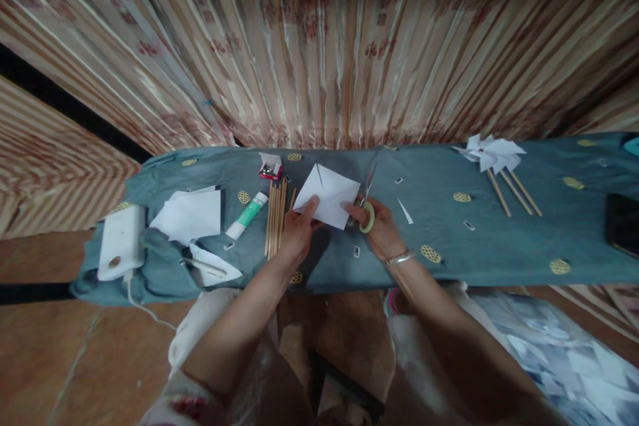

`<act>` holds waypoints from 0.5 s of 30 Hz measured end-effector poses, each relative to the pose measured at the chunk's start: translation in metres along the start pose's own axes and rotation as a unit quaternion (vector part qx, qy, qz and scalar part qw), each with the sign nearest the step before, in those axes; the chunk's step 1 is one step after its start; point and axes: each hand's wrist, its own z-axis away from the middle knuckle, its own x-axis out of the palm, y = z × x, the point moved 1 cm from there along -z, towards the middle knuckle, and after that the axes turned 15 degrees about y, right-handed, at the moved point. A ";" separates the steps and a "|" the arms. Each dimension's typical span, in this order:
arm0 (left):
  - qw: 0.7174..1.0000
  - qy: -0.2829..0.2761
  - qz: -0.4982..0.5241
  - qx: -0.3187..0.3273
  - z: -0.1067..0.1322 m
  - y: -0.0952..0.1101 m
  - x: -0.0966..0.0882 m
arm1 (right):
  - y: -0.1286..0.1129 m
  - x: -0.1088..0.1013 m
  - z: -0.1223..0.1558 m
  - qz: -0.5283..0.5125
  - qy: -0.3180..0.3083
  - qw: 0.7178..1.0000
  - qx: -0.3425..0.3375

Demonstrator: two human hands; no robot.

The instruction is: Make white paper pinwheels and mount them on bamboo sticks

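A square sheet of white paper (330, 192) is held above the cloth, with a dark slit running in from its top corner. My left hand (298, 231) pinches its lower left edge, thumb on top. My right hand (383, 229) has a pair of scissors (369, 214) with pale green handles in its grip, blades pointing away from me. The right thumb also touches the paper's right side. Beneath and beside my left hand lie several wooden sticks (274, 216). A thin white paper sliver (405, 211) rests right of the scissors.
Left on the cloth-covered table (429, 180) are a glue stick (247, 215), a small open red box (270, 166), white paper sheets (192, 215), a folded paper piece (214, 265) and a white power bank (121, 243) with a cable. Paper pinwheels (494, 153) on sticks lie right, near a black object (623, 223).
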 end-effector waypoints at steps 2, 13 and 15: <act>1.000 0.009 0.013 0.016 -0.006 0.008 -0.002 | -0.002 0.001 0.006 0.021 -0.029 0.999 0.002; 0.997 0.057 0.033 0.050 -0.016 0.038 -0.005 | -0.003 -0.003 0.036 0.145 -0.246 0.956 0.063; 0.997 0.055 0.026 0.049 -0.015 0.036 -0.004 | -0.002 -0.003 0.035 0.149 -0.250 0.955 0.063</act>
